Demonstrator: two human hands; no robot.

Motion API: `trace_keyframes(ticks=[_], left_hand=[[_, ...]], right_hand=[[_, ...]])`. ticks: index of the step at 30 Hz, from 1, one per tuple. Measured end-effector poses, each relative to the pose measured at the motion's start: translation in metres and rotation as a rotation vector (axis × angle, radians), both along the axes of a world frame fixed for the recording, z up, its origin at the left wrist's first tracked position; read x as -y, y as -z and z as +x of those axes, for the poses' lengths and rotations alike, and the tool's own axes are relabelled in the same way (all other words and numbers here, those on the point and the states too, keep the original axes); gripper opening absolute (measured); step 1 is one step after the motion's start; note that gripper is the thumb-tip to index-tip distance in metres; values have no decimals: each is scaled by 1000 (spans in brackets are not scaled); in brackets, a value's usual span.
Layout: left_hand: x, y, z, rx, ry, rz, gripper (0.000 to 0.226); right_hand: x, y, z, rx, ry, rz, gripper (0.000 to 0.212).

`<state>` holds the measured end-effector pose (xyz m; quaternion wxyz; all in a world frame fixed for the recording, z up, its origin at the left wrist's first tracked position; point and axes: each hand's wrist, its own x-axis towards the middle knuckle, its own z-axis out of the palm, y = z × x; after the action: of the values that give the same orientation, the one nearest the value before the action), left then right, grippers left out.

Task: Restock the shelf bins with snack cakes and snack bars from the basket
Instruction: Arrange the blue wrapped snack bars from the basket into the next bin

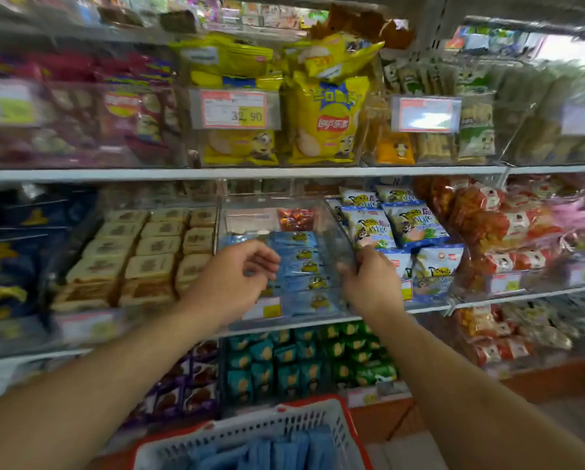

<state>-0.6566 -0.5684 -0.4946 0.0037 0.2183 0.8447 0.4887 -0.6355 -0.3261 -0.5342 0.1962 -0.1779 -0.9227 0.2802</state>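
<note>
Left hand (231,279) loosely curled, empty; right hand (372,279) grasp unclear; lay blue packets (304,266) flat in the bin (270,205).

White metal shelves (250,172) run across a shop wall in tiers, fronted by clear plastic dividers and price tags (234,109), with a bright window (569,49) at upper right and orange-and-pale floor tiles (399,432) below.

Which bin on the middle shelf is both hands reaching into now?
The blue-packet bin, between the tan cake bin and the white-and-blue bag bin; left hand and right hand flank it.
</note>
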Motion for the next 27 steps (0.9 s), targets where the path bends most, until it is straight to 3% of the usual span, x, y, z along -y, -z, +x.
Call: trace_keyframes(ticks=[4,7,9,12,14,16,19,23,27], left_hand=[[57,38,64,63,45,-31,25],[96,98,93,152,-1,-113,23],[120,145,106,199,-57,-223,23],[151,211,122,234,-112,-418,29],[170,255,125,209,-145,-604,45],[186,294,125,225,-196,-745,78],[196,332,123,439,-201,-731,128],[192,343,115,578,-185,-686,139],[194,339,110,613,-170,-684,139]], right_hand=[[30,-5,40,-72,-19,-40,26],[66,29,81,-51,-90,-44,23],[89,69,104,54,-142,-80,24],[118,141,128,368,-192,-138,20],[135,189,134,570,-187,-181,16],[150,228,134,715,-197,-230,16],[172,269,125,846,-210,-233,15],[202,301,110,1041,-242,-223,27],[221,322,111,1036,-170,-265,48]])
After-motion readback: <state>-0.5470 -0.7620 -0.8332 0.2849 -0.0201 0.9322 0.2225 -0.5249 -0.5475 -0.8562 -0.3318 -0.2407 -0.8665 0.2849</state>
